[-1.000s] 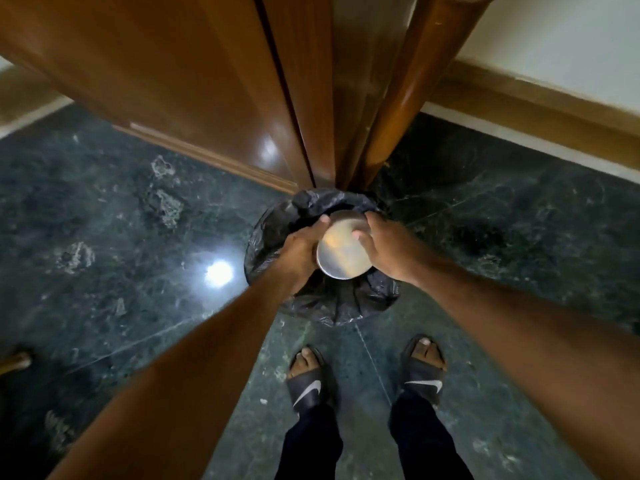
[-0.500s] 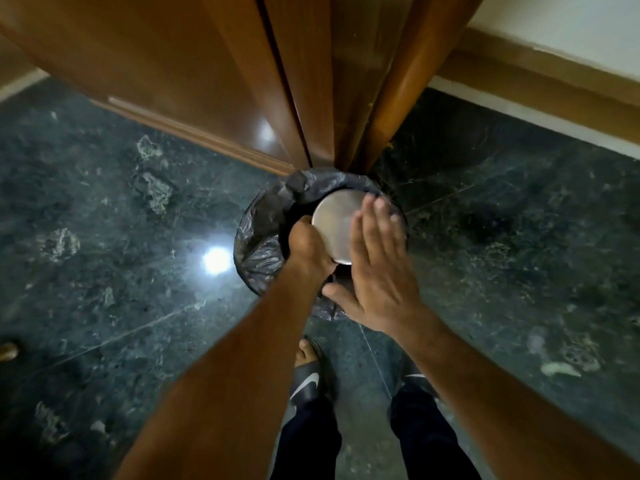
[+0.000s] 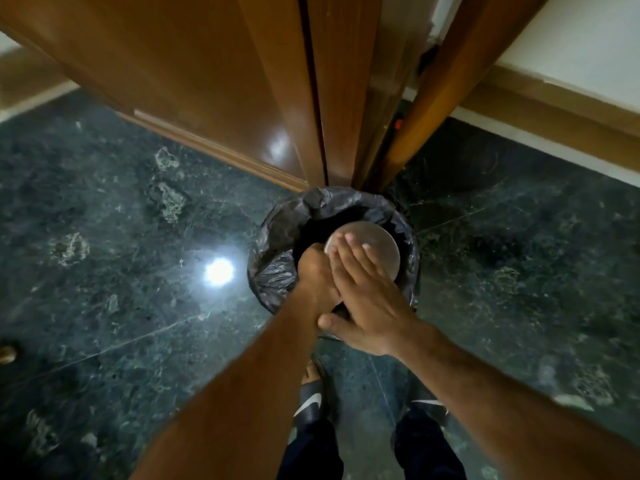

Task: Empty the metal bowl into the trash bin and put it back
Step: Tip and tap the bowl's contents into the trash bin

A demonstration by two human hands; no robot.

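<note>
- The metal bowl (image 3: 375, 244) is held upside down over the mouth of the trash bin (image 3: 273, 271), its round base turned up toward the camera
- The bin stands on the floor at about 12 o'clock from the person's feet, lined with a black plastic bag (image 3: 332, 199) whose edge is folded out over the rim
- The left hand (image 3: 317, 271) is at the bowl's 9 o'clock edge; its grip is closed on the bowl's rim, knuckles up, with the fingertips hidden under the bowl
- The right hand (image 3: 367, 299) lies flat on the upturned base, fingers (image 3: 349, 251) straight and close together, thumb spread out toward 7 o'clock; its grip is wide, palm pressed to the metal rather than wrapped around it
- Both forearms are bare and reach in from the lower edge of the view
- Brown wooden door panels (image 3: 207, 81) rise just beyond the bin at 12 o'clock
- The dark green marble floor (image 3: 138, 306) carries a bright light reflection at 9 o'clock from the bin
- A black slipper (image 3: 311, 403) with a white mark sits at 6 o'clock below the hands
</note>
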